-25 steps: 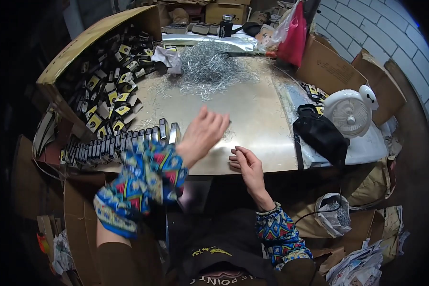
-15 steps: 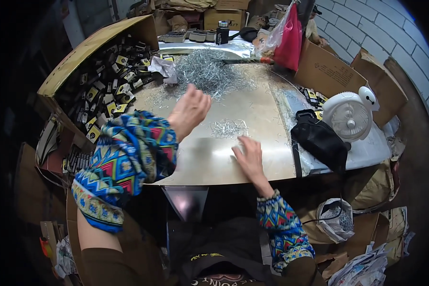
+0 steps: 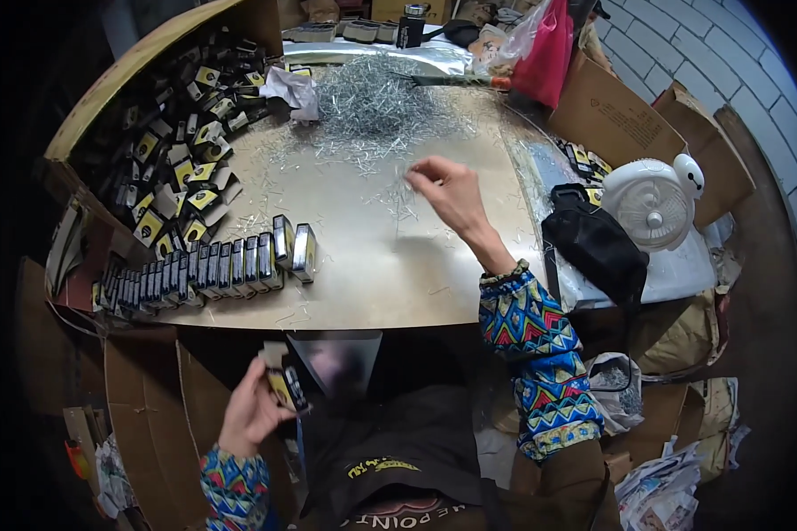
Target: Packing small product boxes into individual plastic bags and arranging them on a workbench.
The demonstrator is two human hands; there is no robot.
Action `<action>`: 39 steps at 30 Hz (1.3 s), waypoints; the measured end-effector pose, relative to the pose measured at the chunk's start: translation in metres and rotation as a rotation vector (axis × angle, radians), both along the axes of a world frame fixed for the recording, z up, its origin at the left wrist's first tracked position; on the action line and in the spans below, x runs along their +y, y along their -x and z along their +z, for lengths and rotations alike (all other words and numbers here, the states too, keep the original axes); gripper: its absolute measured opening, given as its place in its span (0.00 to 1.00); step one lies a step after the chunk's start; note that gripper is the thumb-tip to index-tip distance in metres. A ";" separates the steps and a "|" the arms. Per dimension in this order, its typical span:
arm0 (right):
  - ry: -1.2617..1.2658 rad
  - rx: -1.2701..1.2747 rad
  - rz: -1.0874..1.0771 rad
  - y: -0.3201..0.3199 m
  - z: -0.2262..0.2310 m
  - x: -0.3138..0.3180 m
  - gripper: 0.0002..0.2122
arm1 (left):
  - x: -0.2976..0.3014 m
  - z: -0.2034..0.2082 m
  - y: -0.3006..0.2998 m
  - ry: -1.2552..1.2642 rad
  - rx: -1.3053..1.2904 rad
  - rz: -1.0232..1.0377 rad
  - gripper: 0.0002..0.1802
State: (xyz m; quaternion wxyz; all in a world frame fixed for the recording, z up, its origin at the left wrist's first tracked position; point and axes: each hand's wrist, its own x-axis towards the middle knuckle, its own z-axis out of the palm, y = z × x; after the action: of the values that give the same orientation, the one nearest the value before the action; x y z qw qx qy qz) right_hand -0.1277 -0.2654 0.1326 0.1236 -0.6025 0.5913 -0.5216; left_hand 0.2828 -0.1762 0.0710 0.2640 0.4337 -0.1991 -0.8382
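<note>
Near my lap, below the table's front edge, my left hand (image 3: 250,411) grips a small black and yellow cardboard box (image 3: 285,386) whose end flap stands up open. Over the middle of the table my right hand (image 3: 452,196) is closed in a pinch on some thin silver metal pins (image 3: 404,188); more of them lie beneath the fingertips. Beyond it rises a large heap of the same pins (image 3: 372,102). A row of upright boxes (image 3: 226,268) of the same kind lines the table's front left.
At the left, a big carton (image 3: 84,115) lies on its side with many loose small boxes (image 3: 195,168) spilling out. A crumpled paper (image 3: 292,93) sits by the heap. To the right are a black pouch (image 3: 593,239), a white fan (image 3: 651,212) and a pink bag (image 3: 543,66).
My left hand has come down from over the table and now holds a box. My right hand has moved forward and pinches pins. The row of upright boxes, earlier hidden by my left arm, shows.
</note>
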 end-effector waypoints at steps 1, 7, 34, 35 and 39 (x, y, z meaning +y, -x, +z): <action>0.060 -0.018 -0.014 -0.001 0.009 0.001 0.09 | 0.009 -0.024 -0.010 -0.067 0.020 0.023 0.24; -0.052 0.034 -0.001 -0.009 0.006 0.022 0.09 | 0.050 -0.109 -0.011 -0.107 -0.273 0.127 0.13; -0.176 0.608 0.117 -0.037 -0.073 0.021 0.19 | 0.074 -0.108 0.047 -0.097 0.081 0.035 0.16; -0.169 0.599 0.140 -0.040 -0.072 0.023 0.19 | 0.078 -0.103 0.047 -0.101 0.052 0.067 0.15; -0.295 0.560 0.258 -0.031 -0.072 0.019 0.20 | 0.083 -0.110 0.044 -0.049 -0.064 0.069 0.13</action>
State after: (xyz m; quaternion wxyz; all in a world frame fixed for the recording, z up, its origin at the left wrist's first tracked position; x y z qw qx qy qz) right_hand -0.0962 -0.2469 0.0601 0.1072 -0.7678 0.5903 -0.2248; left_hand 0.2391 -0.0931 -0.0393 0.2757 0.4734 -0.1718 -0.8187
